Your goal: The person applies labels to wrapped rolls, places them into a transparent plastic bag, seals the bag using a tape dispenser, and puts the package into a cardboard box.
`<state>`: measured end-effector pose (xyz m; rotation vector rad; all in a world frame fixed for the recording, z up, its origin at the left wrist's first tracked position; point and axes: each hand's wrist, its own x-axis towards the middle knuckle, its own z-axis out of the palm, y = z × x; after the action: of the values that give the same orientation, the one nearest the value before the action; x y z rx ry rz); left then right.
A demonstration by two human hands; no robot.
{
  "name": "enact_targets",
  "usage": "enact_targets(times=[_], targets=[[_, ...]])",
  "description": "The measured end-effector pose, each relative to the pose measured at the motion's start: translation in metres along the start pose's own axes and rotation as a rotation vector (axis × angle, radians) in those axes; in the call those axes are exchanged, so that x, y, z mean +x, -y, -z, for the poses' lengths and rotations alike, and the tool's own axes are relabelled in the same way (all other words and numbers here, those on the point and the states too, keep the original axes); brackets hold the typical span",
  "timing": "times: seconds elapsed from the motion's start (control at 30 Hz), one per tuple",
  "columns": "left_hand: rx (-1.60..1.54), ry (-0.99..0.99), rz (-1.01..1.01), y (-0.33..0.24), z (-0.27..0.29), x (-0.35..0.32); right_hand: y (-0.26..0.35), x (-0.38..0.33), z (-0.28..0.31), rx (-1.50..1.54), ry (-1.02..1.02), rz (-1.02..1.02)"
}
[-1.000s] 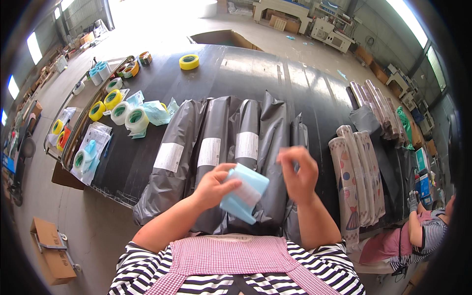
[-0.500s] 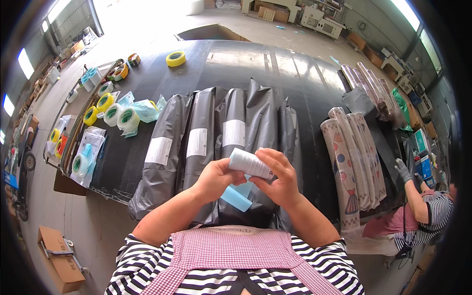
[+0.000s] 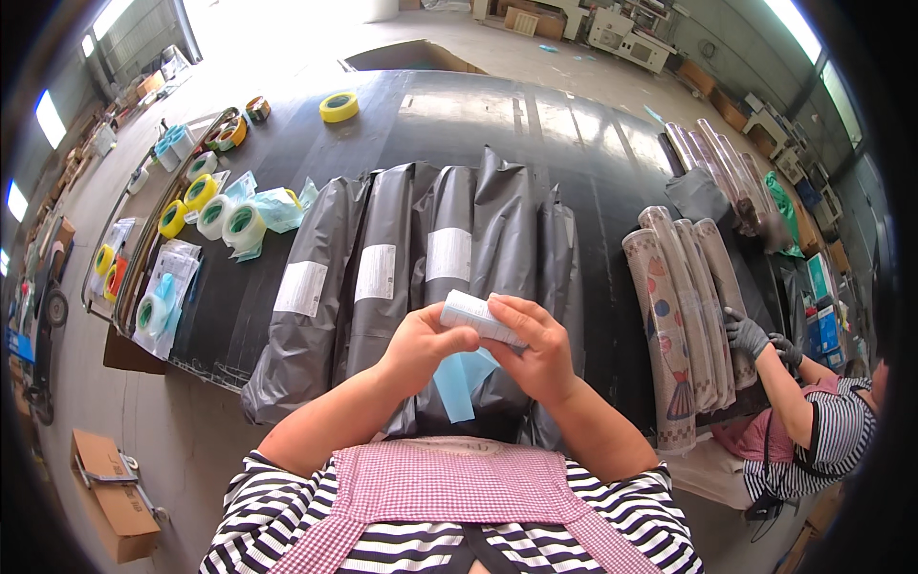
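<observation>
A small roll of white labels [image 3: 470,312] is held up in front of me between both hands. My left hand [image 3: 421,344] is closed around its left end, with the thumb along the lower side. My right hand [image 3: 537,346] grips the right end between thumb and fingers. From the roll a light-blue backing strip [image 3: 456,387] hangs down. Below and beyond my hands lie several long grey plastic-wrapped packages [image 3: 390,230], side by side on the dark table [image 3: 421,105]. Some of them bear a white label [image 3: 376,272].
At the left stand tape rolls [image 3: 244,226], more label rolls [image 3: 151,316] and a yellow tape roll [image 3: 339,107] farther off. Rolled patterned mats [image 3: 660,316] lie to the right. A co-worker's gloved hand [image 3: 746,333] touches them. A cardboard box [image 3: 113,493] is on the floor.
The label roll has turned a little in my hands, and its blue strip now hangs straighter down. The co-worker's gloved hands have moved left onto the rolled mats.
</observation>
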<state>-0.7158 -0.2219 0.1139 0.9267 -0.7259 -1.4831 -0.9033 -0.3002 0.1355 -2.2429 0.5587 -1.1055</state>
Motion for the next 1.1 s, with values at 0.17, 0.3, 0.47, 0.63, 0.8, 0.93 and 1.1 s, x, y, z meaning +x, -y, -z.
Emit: enact_targets(times=[0.17,0.3,0.47,0.63,0.8,0.93,1.1], targets=[[0.419,-0.042,-0.378,0.002,-0.009,0.000,0.002,-0.001,0.001,0.497,-0.031,-0.280],[0.552,-0.067,-0.452,0.003,-0.006,-0.001,0.003,0.002,0.003,0.311,-0.015,-0.200],[0.752,-0.103,-0.331,0.000,-0.003,-0.004,-0.013,0.020,0.015,0.398,0.156,-0.392],[0.696,-0.007,-0.072,0.017,0.012,0.001,-0.086,0.102,0.092,0.330,0.299,-0.832],[0.874,0.358,-0.157,0.021,0.003,0.021,-0.094,0.147,0.138,0.731,-0.305,-0.685],[1.208,0.821,-0.166,0.037,-0.029,0.053,-0.131,0.087,0.049,0.704,-0.329,-0.437],[1.095,0.713,-0.239,0.069,0.008,0.040,-0.146,0.019,0.009,0.075,-0.149,-0.134]])
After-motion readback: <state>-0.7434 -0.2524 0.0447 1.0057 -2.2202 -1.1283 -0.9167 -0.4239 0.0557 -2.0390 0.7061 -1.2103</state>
